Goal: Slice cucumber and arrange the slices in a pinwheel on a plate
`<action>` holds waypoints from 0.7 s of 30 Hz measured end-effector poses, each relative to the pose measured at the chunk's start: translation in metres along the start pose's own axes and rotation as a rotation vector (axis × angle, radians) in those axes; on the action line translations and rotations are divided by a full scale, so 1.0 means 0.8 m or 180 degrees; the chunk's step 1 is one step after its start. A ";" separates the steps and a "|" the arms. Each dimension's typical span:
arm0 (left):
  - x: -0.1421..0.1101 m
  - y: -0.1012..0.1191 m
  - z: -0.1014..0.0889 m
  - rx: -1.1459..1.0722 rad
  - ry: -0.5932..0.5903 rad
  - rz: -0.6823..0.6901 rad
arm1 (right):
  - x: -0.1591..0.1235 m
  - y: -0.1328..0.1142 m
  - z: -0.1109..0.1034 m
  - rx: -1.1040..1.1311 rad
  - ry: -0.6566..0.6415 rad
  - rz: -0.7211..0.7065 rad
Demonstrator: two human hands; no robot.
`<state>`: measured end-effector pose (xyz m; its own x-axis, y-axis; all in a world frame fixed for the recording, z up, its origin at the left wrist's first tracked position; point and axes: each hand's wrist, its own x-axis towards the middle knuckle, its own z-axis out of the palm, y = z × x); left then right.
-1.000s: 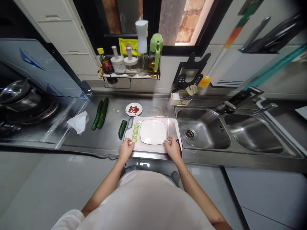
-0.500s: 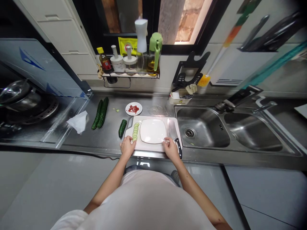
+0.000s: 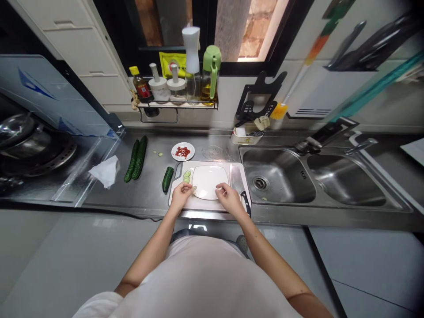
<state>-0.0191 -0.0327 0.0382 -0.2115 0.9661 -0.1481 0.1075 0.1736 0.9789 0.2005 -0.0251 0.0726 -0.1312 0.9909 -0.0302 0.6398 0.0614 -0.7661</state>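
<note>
My left hand (image 3: 180, 197) is closed in a pinch on a pale green cucumber slice (image 3: 194, 189) at the left edge of a white plate (image 3: 210, 179). Over the plate's lower right part hovers my right hand (image 3: 228, 197), its fingers loosely curled and the thumb a little apart from the forefinger, with nothing visible in them. The plate is bare and rests on a cutting board (image 3: 198, 204). Left of it, overlapping cucumber slices (image 3: 187, 176) lie in a row, partly hidden by my left hand. A knife (image 3: 245, 203) with a black handle lies at the board's right side.
A cut cucumber piece (image 3: 167, 179) lies left of the board, with two whole cucumbers (image 3: 139, 158) farther left. Behind the board stands a small plate (image 3: 189, 157) of chopped red pieces. The sink (image 3: 281, 176) is to the right, a white cloth (image 3: 105, 171) far left.
My left hand has lifted a slice from the row's near end and moved right to the plate's edge. My right hand has moved left from the plate's rim to over the plate.
</note>
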 end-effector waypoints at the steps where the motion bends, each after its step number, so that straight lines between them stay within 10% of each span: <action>1: 0.001 0.009 0.003 -0.0065 -0.0131 0.0048 | 0.006 -0.009 -0.001 0.0016 -0.0054 -0.0138; 7: 0.002 0.049 0.017 -0.0238 -0.0687 0.0398 | 0.029 -0.044 -0.004 0.0081 -0.0254 -0.1096; 14: 0.002 0.054 0.026 -0.0061 -0.0698 0.0476 | 0.037 -0.037 0.003 0.0330 -0.0332 -0.1098; 21: 0.006 0.046 0.036 -0.0649 -0.0635 -0.0768 | 0.044 -0.036 0.002 0.0610 -0.0335 -0.0847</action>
<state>0.0116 -0.0162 0.0698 -0.0114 0.9238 -0.3827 -0.1222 0.3786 0.9175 0.1766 0.0081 0.0924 -0.3581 0.9248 0.1285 0.4200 0.2824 -0.8625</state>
